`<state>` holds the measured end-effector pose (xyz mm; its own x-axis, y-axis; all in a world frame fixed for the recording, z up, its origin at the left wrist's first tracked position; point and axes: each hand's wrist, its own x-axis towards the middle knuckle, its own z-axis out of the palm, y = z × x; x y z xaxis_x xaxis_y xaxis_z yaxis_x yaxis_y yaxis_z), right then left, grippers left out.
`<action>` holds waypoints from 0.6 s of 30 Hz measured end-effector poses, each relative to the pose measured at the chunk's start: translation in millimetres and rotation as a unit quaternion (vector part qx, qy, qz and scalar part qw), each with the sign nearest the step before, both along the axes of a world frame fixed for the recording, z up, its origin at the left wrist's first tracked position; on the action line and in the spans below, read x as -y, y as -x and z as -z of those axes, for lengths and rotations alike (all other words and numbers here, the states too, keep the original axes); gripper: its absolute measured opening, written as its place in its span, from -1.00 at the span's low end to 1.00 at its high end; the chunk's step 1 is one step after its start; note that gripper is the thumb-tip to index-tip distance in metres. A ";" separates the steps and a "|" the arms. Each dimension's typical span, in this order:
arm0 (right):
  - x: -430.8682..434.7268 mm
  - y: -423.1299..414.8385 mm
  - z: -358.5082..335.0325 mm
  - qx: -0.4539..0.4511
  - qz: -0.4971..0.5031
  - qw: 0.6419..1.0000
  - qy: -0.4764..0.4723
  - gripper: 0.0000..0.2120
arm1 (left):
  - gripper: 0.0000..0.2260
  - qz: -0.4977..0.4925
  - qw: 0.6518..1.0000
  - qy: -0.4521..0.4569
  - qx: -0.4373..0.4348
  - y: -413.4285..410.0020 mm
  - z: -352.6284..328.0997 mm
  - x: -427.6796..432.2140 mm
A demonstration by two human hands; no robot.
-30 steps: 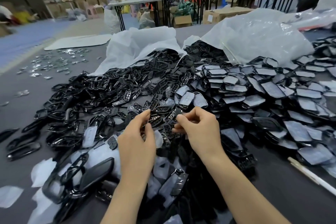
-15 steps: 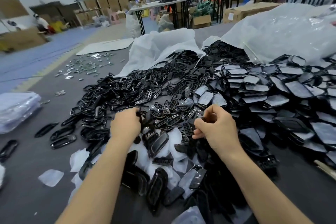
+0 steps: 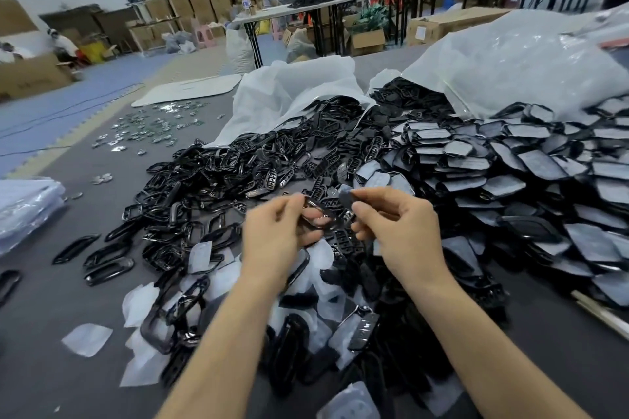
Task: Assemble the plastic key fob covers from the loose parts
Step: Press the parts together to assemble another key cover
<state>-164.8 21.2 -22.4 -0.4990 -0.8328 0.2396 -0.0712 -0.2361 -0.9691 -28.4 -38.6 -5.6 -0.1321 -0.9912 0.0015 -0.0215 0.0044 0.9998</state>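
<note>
A big heap of black key fob frames (image 3: 238, 160) covers the middle of the grey table (image 3: 51, 367). To its right lie stacked flat back plates (image 3: 531, 167) with grey film. My left hand (image 3: 275, 235) holds a glossy black frame (image 3: 316, 214) between thumb and fingers above the heap. Close beside it, my right hand (image 3: 398, 228) pinches a small dark plate (image 3: 347, 199) by its upper edge. The two parts nearly touch. Finished or partly joined covers (image 3: 292, 343) lie near my forearms.
Peeled white film scraps (image 3: 86, 338) litter the near left. Two open plastic bags (image 3: 292, 92) spill parts at the back. Small shiny metal pieces (image 3: 153, 126) lie far left. A clear packet stack (image 3: 23, 207) sits at the left edge. People work at distant tables.
My left hand left the frame heap with a frame and came to the centre. My right hand lifted with a plate. Both hands now meet above the pile.
</note>
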 end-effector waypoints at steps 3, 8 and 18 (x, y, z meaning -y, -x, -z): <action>-6.4 6.0 -1.2 -0.025 0.006 1.000 0.006 -0.74 | -0.80 0.026 0.989 -0.049 -0.134 26.5 17.7 -28.7; -25.5 22.3 14.8 -0.040 0.000 0.999 -0.009 -0.74 | -0.77 0.066 0.984 -0.042 -0.163 30.0 27.4 -40.4; -35.2 20.1 12.0 -0.258 0.038 0.964 0.054 -0.86 | -0.78 0.090 0.989 0.003 -0.115 28.9 28.0 -44.4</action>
